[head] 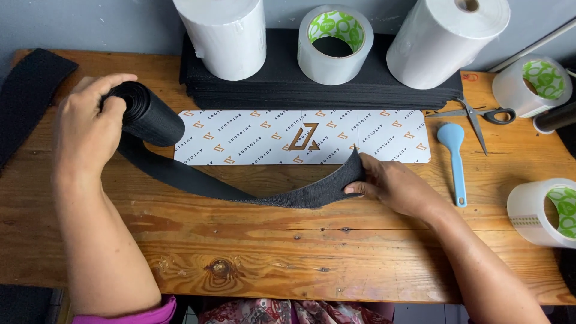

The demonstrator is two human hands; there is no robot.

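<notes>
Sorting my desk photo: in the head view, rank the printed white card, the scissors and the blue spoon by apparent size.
1. Printed white card, clearly largest.
2. Scissors and blue spoon look about alike in length, so I won't rank them.

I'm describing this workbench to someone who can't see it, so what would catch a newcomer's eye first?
First, the black strip stretched across the middle of the wooden table: the left hand grips its rolled end, the right hand pinches the free end. Behind it lies a long white patterned card, and white paper rolls and clear tape rolls stand at the back.
</notes>
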